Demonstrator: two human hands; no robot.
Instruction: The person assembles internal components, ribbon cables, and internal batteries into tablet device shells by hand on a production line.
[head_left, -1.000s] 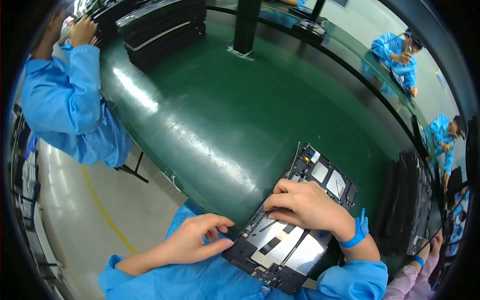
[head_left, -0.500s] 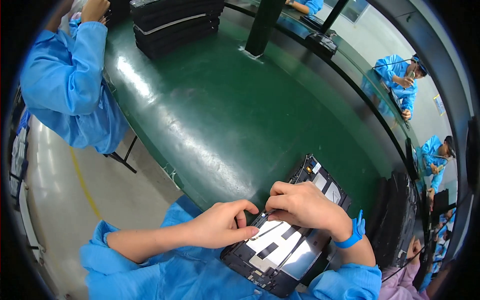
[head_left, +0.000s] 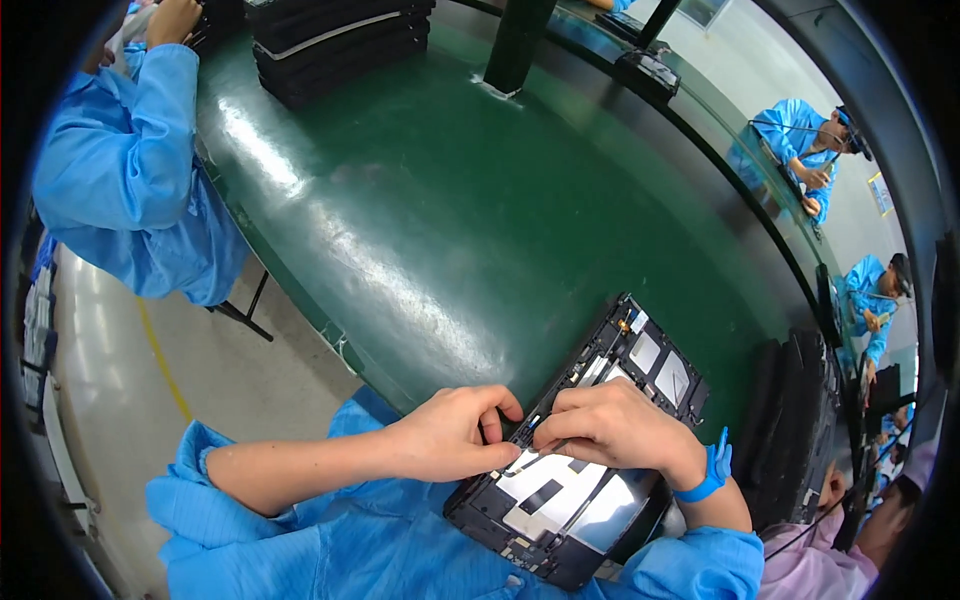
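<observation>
An opened tablet-like device (head_left: 548, 500) lies tilted before me, its black frame around silver battery-like panels and dark flex strips. My left hand (head_left: 455, 432) is at its left long edge, thumb on the rim and index finger curled beside it, seemingly gripping that edge. Over the device's middle, my right hand (head_left: 620, 425) is closed in a pinch near the same edge. What its fingertips hold, if anything, is hidden. A blue band (head_left: 710, 472) circles my right wrist.
Dark flat pieces stand stacked (head_left: 340, 45) at the far left of the green table (head_left: 480, 230); more black pieces (head_left: 795, 430) stand at right. A dark post (head_left: 518, 45) rises at the back. A person in blue (head_left: 120, 170) is at left, another in pink (head_left: 820, 560) at right.
The far end of the device shows more, and my right hand sits slightly lower over it. My left hand has shifted a little upward. The view has moved slightly.
</observation>
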